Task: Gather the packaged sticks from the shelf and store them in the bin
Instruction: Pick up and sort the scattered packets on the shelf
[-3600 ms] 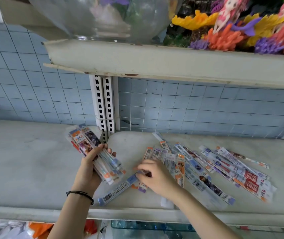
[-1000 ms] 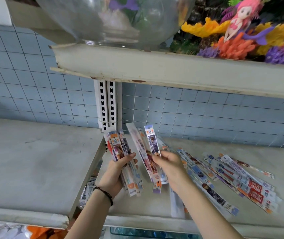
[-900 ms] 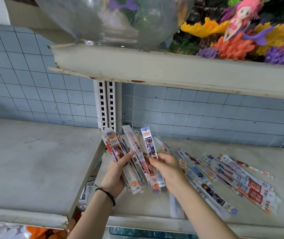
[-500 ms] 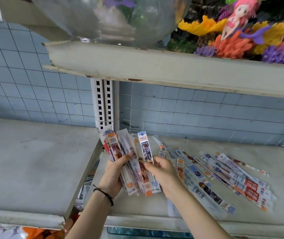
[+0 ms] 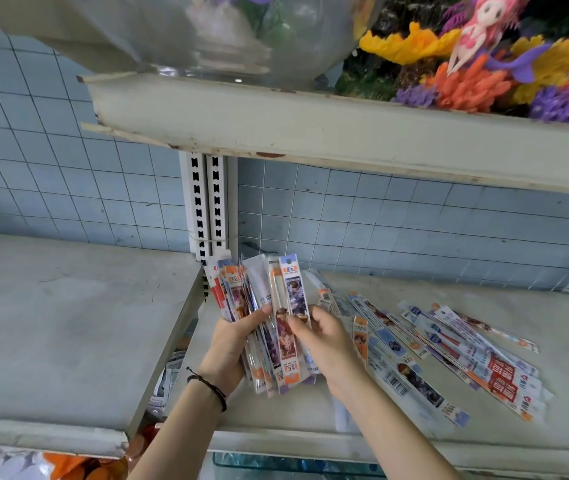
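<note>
You are in the gathering step; storing has not begun. Loose sticks (image 5: 432,344) lie fanned and overlapping on the shelf (image 5: 484,299), to the right of your hands. The collected bundle (image 5: 265,306) stands upright above the left end of the shelf. Your left hand (image 5: 229,344) grips the bundle from the left, thumb across its front. Your right hand (image 5: 328,341) pinches the front packs of the same bundle between thumb and fingers. The hands are together, both clamped on the bundle. Judge the gathering as about half done. For the next move, settle the bundle into the left hand alone, free the right hand, and draw the loose sticks together. The wrappers look slick, so expect packs to slip; hold firmly. A glass bowl (image 5: 224,32) stands on the upper shelf (image 5: 310,129); its contents are blurred, purple and green. A clear-walled tub (image 5: 293,466) shows below the shelf's front edge; its contents cannot be read, and you cannot tell whether it is the bin. A few packets (image 5: 169,375) show in the gap below the shelf's left end.
</note>
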### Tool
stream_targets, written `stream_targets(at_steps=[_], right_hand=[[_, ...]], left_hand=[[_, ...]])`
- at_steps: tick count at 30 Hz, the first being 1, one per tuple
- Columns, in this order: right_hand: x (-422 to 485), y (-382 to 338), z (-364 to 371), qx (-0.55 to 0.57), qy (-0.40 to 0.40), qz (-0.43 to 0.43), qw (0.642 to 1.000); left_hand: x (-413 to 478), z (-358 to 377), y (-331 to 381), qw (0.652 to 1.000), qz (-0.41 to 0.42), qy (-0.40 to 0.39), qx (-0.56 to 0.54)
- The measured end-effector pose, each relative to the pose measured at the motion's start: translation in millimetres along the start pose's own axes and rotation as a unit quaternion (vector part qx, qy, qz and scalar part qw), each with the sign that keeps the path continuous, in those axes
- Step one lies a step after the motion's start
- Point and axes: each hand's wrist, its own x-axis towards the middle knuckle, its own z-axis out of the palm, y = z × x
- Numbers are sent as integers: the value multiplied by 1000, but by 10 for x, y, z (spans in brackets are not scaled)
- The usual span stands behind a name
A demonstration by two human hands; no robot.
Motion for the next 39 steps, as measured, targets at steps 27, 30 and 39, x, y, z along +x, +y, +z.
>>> stream_targets(at_steps=[27,30,39], right_hand=[[-27,10,16,-80,5,-50,996],[-14,40,75,-87,-1,-58,995],[-49,35,44,4,-41,-2,999]], left_hand=[[-16,-16,-9,999,34,-13,-10],[-3,-11,-15,999,40,7,-3],[47,-90,-35,998,28,34,-41]])
